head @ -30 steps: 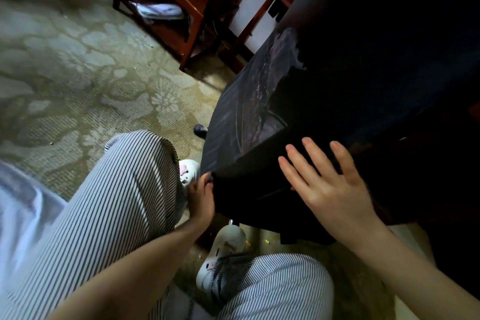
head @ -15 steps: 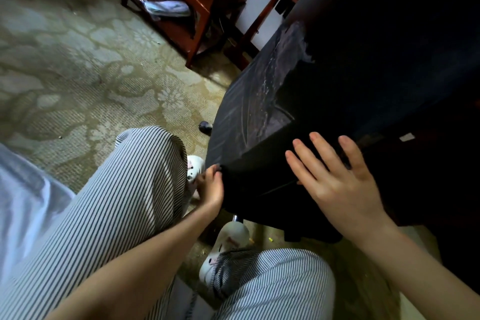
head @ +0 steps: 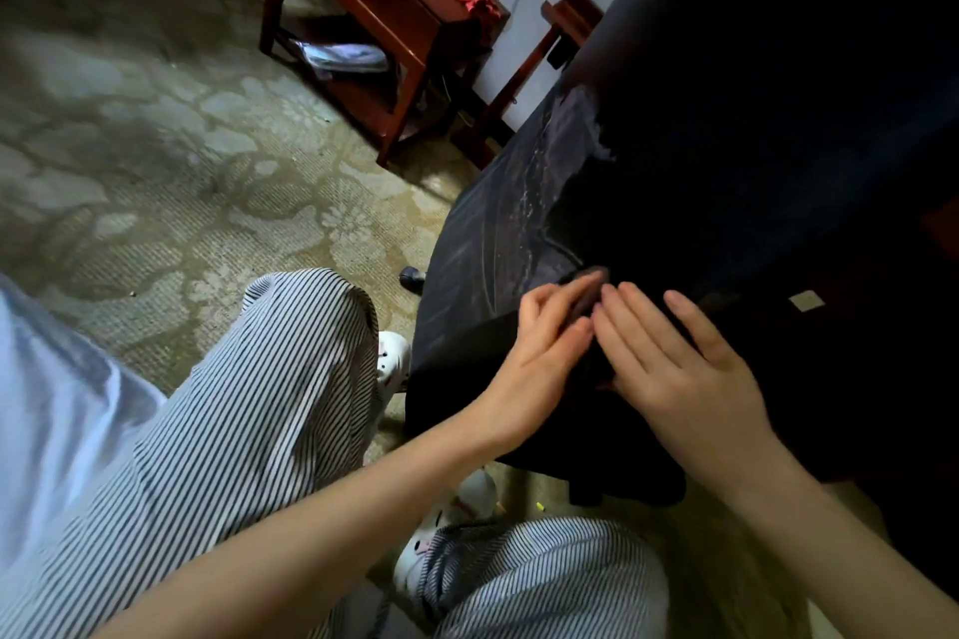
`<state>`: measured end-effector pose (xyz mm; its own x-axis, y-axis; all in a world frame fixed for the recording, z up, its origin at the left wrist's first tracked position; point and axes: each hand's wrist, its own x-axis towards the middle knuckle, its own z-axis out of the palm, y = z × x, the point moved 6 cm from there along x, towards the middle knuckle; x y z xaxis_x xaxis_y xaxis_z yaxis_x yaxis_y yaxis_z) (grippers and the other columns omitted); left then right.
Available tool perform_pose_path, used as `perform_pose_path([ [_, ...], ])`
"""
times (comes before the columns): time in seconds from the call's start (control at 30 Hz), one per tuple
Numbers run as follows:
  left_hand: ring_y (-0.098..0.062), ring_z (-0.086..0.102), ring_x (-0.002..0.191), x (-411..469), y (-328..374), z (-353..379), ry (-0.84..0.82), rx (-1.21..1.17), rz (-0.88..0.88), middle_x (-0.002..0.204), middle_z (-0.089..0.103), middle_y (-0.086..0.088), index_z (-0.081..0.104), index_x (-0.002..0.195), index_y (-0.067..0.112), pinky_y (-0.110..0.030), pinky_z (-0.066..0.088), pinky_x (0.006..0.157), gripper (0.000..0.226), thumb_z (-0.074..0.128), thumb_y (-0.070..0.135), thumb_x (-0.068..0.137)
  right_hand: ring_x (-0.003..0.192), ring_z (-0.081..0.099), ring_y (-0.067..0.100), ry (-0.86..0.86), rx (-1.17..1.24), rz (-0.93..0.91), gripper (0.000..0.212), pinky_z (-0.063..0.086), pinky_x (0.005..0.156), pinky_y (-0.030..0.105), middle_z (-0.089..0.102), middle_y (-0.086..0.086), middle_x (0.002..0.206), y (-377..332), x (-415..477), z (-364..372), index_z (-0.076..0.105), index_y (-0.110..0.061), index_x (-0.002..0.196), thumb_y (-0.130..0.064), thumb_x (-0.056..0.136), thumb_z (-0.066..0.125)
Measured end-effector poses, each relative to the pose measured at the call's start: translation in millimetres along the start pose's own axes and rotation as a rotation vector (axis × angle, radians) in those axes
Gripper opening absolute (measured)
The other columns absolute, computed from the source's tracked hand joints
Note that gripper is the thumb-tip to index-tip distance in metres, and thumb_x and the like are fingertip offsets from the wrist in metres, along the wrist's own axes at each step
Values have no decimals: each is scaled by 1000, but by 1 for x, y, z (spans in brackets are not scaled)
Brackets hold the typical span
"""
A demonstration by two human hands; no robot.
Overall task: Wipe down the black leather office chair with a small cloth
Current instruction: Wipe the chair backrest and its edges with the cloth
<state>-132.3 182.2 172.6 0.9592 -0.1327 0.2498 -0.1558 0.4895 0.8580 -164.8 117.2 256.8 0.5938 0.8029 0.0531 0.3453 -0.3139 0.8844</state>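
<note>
Fingers [head: 648,322] of two hands [head: 539,363] [head: 685,379], one chair [head: 477,265]

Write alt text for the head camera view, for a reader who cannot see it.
Two bare hands lie on the worn black chair seat: the left hand and the flat right hand almost touch, with a small dark scrap, perhaps the cloth, between them. Striped trousers, a patterned carpet and a red-brown wooden table lie around.
</note>
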Motion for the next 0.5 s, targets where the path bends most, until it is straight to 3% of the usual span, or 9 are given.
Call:
perform_pose_path([
  [0.07, 12, 34, 120, 6, 12, 5, 10, 4, 77, 127, 34, -5, 36, 131, 29, -12, 25, 108, 39, 39, 17, 94, 131, 37, 27, -36, -37, 27, 47, 8, 116, 37, 50, 17, 137, 4, -7, -4, 44, 2, 133, -20, 91, 42],
  [0.2, -8, 39, 127, 26, 29, 9, 234, 73, 228, 130, 39, 2, 38, 131, 42, -38, 32, 111, 42, 43, 25, 94, 142, 11, 30, -90, -143, 112, 72, -1, 115, 43, 36, 13, 147, 22, -4, -16, 36, 4, 138, -43, 84, 50],
  [0.3, -14, 38, 125, 39, 34, 16, 288, 243, 299, 123, 37, 19, 43, 136, 24, -43, 32, 109, 44, 38, 30, 93, 138, 19, 33, -187, -179, 90, 96, -3, 114, 48, 37, 17, 146, 28, 4, -16, 38, 9, 134, -51, 65, 67],
  [0.4, -19, 37, 125, 39, 25, 14, 285, 290, 311, 130, 40, 2, 43, 136, 20, -42, 31, 109, 45, 36, 30, 92, 135, 23, 40, -242, -241, 61, 92, -1, 112, 53, 38, 18, 145, 23, 3, -9, 42, 6, 133, -51, 66, 69],
  [0.5, -23, 38, 124, 38, 11, 10, 282, 315, 286, 132, 40, -9, 46, 134, 16, -39, 31, 109, 46, 36, 29, 91, 130, 31, 42, -223, -321, 41, 74, 4, 108, 57, 48, 17, 138, 20, 3, -1, 48, -2, 130, -46, 72, 64],
])
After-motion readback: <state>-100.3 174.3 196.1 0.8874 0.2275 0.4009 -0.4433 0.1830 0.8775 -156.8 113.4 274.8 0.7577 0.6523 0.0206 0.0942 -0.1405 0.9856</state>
